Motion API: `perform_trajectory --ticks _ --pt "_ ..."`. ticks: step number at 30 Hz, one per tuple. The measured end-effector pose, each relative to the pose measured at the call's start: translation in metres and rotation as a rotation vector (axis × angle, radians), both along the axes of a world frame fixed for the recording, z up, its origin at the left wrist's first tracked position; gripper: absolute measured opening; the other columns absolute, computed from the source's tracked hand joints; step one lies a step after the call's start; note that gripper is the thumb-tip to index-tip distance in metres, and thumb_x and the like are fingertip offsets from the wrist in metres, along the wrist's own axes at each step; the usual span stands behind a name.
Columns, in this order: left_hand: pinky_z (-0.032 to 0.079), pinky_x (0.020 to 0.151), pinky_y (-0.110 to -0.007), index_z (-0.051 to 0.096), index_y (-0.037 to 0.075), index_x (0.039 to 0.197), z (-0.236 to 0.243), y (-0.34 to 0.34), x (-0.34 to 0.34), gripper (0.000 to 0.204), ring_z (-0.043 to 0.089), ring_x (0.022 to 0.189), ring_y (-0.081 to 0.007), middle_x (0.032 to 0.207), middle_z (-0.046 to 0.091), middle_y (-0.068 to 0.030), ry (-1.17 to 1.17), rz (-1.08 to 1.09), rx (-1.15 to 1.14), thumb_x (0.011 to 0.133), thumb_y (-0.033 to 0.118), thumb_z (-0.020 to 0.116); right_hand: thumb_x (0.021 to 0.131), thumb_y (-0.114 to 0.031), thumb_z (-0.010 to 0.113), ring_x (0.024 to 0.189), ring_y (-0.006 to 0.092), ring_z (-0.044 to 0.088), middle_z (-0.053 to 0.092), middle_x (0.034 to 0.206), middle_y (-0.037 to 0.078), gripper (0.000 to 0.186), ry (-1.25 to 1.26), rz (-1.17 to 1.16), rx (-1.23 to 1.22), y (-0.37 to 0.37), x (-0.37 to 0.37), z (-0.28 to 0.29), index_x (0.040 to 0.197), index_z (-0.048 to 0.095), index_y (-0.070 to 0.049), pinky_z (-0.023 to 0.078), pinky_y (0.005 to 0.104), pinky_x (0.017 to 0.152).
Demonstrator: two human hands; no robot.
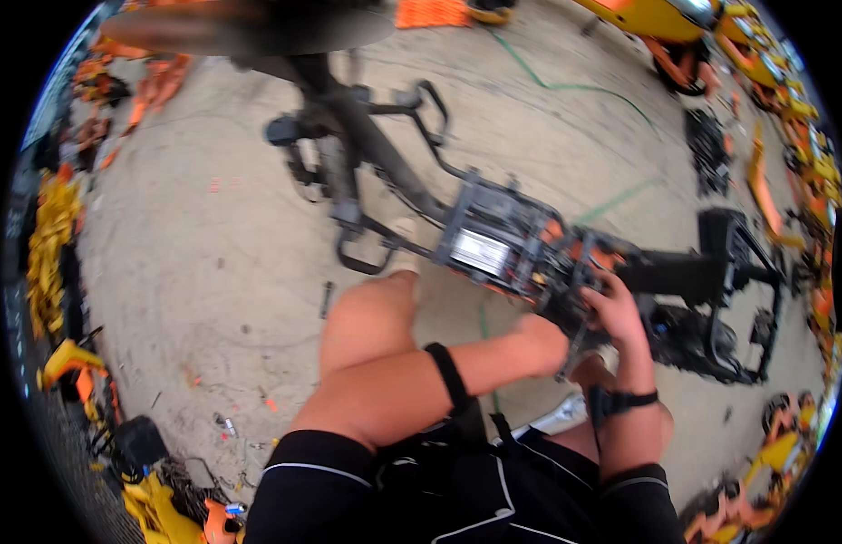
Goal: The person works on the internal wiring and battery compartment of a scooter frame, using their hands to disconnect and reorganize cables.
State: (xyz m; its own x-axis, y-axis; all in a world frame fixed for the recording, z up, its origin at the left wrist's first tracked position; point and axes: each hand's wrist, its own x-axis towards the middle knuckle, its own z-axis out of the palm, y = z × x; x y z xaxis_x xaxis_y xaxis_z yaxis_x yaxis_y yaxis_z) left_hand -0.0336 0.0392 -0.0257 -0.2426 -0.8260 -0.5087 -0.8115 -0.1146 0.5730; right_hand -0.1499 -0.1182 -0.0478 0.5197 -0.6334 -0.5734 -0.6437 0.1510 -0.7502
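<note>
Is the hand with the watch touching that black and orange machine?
Touching. The head view shows the right hand with fingers curled onto the black and orange machine, no gap between them.

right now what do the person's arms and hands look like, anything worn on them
Both hands are bare, no gloves or sleeves. The left forearm wears a black band round it. The right hand's wrist carries a black strap like a wristwatch.

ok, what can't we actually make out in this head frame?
- Left hand: fingers hidden behind the dark machine frame; grip unclear.
- Right hand: fingertips buried in the orange-and-black assembly; what it pinches is hidden.
- Top of the black post: motion-blurred near the upper edge.
- Orange and yellow parts at the rim: fisheye-bent, too small to tell apart.
</note>
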Motion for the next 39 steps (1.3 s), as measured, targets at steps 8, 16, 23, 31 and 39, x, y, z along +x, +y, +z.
perform_trajectory --ticks 8,16,23,31,39 --pt "0.056 0.081 -0.042 0.076 0.006 0.1 0.0 0.002 -0.008 0.028 0.071 0.098 -0.0296 0.106 0.073 -0.0138 -0.025 -0.152 0.153 0.086 0.019 0.055 0.09 -0.024 0.067 0.06 0.0166 0.062 0.065 0.09 0.01 0.049 0.25 0.036 0.071 0.0 -0.014 -0.004 0.131 0.053 0.0 0.052 0.0291 0.049" --pt "0.056 0.08 -0.04 0.076 0.007 0.098 0.002 0.0 -0.001 0.023 0.071 0.098 -0.0278 0.105 0.073 -0.012 -0.038 -0.167 0.1 0.082 0.013 0.061 0.088 -0.027 0.066 0.061 0.0224 0.066 0.065 0.1 0.015 0.057 0.348 -0.018 0.136 -0.001 -0.015 -0.017 0.133 0.051 0.004 0.052 0.0344 0.052" --pt "0.056 0.081 -0.039 0.075 0.007 0.101 -0.001 0.002 0.0 0.024 0.07 0.099 -0.027 0.107 0.073 -0.0111 -0.042 -0.175 0.129 0.082 0.013 0.062 0.088 -0.027 0.066 0.061 0.0232 0.066 0.066 0.101 0.016 0.055 0.361 -0.006 0.149 -0.003 -0.016 -0.029 0.131 0.053 0.005 0.053 0.0347 0.052" --pt "0.056 0.08 -0.038 0.075 0.009 0.101 0.002 0.005 0.005 0.023 0.07 0.1 -0.0262 0.107 0.073 -0.0099 -0.062 -0.193 0.127 0.083 0.013 0.062 0.089 -0.027 0.066 0.06 0.0225 0.066 0.066 0.099 0.015 0.055 0.354 -0.036 0.112 0.0 -0.015 -0.03 0.131 0.053 0.005 0.053 0.0338 0.052" --pt "0.056 0.078 -0.038 0.076 0.009 0.103 0.01 0.007 0.013 0.025 0.071 0.1 -0.0244 0.108 0.073 -0.0078 -0.098 -0.191 0.192 0.082 0.013 0.063 0.089 -0.027 0.068 0.056 0.0179 0.063 0.067 0.088 0.012 0.048 0.364 0.034 -0.023 0.009 -0.005 -0.024 0.125 0.058 0.004 0.052 0.0313 0.049"
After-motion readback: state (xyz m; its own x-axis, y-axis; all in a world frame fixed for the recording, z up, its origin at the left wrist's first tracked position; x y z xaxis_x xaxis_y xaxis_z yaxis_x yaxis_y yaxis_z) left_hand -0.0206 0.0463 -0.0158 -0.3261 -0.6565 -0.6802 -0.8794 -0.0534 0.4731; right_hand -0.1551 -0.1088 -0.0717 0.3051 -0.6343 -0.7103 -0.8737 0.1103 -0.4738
